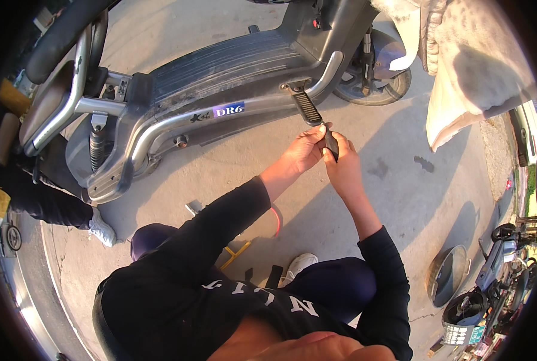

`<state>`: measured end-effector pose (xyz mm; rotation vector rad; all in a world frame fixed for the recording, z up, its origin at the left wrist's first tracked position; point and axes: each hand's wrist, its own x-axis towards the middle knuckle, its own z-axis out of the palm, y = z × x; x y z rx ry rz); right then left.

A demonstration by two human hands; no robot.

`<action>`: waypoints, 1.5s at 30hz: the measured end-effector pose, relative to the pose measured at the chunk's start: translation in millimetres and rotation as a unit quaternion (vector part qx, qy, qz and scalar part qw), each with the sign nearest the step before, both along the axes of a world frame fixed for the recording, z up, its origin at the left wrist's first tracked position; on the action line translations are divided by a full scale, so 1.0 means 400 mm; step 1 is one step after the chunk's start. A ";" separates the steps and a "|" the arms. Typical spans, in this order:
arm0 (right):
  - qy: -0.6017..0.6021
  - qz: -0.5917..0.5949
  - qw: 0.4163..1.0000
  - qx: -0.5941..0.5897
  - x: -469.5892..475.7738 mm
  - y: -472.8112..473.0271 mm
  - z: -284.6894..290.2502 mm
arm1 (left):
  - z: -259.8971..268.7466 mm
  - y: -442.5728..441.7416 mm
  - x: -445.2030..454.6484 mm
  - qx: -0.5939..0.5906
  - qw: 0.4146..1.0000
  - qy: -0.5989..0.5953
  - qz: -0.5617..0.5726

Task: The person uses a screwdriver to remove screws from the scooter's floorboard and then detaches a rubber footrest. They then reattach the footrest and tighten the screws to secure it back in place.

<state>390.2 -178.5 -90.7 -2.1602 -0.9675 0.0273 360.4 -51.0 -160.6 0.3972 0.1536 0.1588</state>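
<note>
Both hands meet at the outer end of a ribbed black folding footrest (pixel 308 108), which juts from the side of a grey electric scooter (pixel 223 67). Between my fingers is a short dark piece (pixel 331 143), perhaps rubber or a handle; the fingers cover part of it. My left hand (pixel 308 146) pinches its upper end, close by the footrest's tip. Lower down, my right hand (pixel 344 160) grips the same piece from the right side. Whether the piece touches the footrest cannot be made out.
A yellow T-handle tool (pixel 236 255) and a red cable or hose (pixel 276 221) lie on the concrete by my knees. A round basin (pixel 431 270) stands at right, near parked scooters (pixel 494 270). A padded cover (pixel 471 54) hangs over the front. Another person's shoe (pixel 101 228) is at left.
</note>
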 end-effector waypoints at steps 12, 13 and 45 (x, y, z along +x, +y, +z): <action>-0.108 -0.028 0.994 0.002 0.036 0.017 0.018 | 0.019 0.022 0.063 -0.038 0.998 -0.047 0.030; -0.112 -0.030 0.993 0.002 0.038 0.018 0.015 | 0.017 0.023 0.064 -0.035 0.997 -0.056 0.029; 0.089 0.029 0.991 0.093 0.062 0.055 0.057 | 0.036 0.031 0.056 -0.071 0.988 -0.123 -0.061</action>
